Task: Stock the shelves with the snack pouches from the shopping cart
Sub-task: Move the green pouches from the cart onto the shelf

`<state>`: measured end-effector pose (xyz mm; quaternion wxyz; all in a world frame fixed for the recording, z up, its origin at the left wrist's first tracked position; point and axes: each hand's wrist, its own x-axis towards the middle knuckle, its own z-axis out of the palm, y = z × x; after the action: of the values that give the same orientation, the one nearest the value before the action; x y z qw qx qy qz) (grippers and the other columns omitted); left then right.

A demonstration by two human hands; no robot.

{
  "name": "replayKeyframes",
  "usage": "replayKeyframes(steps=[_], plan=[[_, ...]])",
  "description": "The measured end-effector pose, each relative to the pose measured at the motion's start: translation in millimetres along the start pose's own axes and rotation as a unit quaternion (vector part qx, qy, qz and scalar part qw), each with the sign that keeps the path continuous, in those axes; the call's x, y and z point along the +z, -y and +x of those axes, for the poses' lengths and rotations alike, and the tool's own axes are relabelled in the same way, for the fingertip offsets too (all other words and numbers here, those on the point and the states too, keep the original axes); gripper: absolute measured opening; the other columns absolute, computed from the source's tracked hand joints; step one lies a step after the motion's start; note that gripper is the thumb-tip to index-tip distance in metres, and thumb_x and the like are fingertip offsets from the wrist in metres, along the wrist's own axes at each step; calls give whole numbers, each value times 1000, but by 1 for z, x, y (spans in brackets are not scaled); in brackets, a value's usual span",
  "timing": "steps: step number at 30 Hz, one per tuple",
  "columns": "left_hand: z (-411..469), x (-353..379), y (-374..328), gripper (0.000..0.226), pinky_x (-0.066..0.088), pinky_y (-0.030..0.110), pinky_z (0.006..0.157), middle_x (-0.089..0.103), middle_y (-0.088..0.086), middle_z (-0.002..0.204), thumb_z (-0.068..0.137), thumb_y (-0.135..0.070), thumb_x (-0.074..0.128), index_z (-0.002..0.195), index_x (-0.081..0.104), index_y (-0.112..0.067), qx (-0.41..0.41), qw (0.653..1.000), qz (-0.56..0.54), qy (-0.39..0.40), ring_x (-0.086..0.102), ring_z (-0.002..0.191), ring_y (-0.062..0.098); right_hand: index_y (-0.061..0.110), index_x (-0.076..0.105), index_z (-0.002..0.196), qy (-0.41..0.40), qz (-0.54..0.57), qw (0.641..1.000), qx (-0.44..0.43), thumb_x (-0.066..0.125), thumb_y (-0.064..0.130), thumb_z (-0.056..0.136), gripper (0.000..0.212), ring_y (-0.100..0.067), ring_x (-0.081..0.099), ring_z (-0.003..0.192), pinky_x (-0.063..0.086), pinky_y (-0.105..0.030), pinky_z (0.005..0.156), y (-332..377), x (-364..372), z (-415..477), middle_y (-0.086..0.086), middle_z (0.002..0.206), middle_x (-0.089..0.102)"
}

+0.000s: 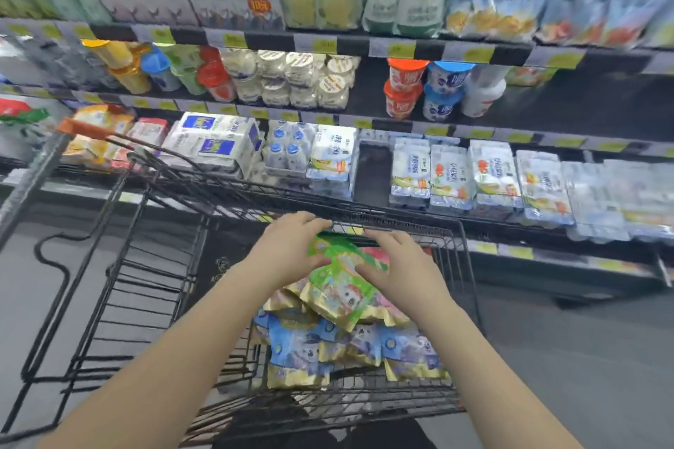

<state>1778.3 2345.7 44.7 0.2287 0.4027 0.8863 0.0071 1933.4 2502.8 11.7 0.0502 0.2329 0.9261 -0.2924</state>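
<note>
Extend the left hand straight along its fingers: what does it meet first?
The left hand grips the green pouch. Just past its fingertips, it would likely meet the cart's far wire wall first. Depth unclear.

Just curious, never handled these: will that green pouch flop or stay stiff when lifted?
Probably floppy: the green pouch sags over the pile beneath. Likely light for its size, being a puffy film bag. Its glossy skin may slip, perhaps why left hand and right hand both touch it.
</note>
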Motion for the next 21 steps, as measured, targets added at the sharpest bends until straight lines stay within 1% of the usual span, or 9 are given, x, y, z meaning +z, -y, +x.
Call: replayKeyframes(steps=[3,8,11,14,16,18,21], plan=[[12,9,5,73,34,44,116,35,-3,158,91,-57,62,155,32,-34,15,1000,-4,17,34,144,23,37,40,151,6,11,999,33,59,61,94,65,-19,54,127,51,-38,95,-3,15,3,6,146,49],[33,41,29,72,36,44,114,42,-4,152,89,-55,66,152,37,-35,25,998,-50,33,38,141,22,41,44,146,34,92,990,98,64,63,88,65,-14,48,131,48,-41,101,-13,53,13,10,144,51],[44,66,46,71,37,45,115,44,-3,151,87,-52,69,150,41,-35,20,994,-100,47,40,140,21,36,47,146,47,142,978,148,70,58,87,67,-15,53,129,50,-44,102,-20,82,19,7,144,53],[55,92,62,72,36,45,116,44,-3,151,87,-53,69,151,42,-34,10,989,-129,65,39,141,21,28,48,147,60,213,951,215,73,55,86,71,-17,58,119,52,-42,99,-33,113,26,2,138,58],[62,109,72,72,35,41,117,45,-2,151,88,-55,67,151,42,-31,4,988,-136,77,39,141,20,26,46,147,79,246,931,258,73,55,87,73,-18,59,115,53,-38,94,-44,136,30,0,136,58],[69,123,80,72,33,38,116,46,-2,151,88,-56,66,150,43,-31,0,985,-152,84,39,141,18,21,44,147,99,268,911,296,73,54,87,74,-21,59,117,52,-40,96,-57,158,36,-2,137,58],[75,141,91,70,31,38,117,46,-4,152,88,-56,67,150,42,-34,-10,980,-180,84,38,142,17,16,42,148,111,290,882,355,75,55,85,81,-25,58,122,49,-43,102,-73,191,45,-6,140,57]])
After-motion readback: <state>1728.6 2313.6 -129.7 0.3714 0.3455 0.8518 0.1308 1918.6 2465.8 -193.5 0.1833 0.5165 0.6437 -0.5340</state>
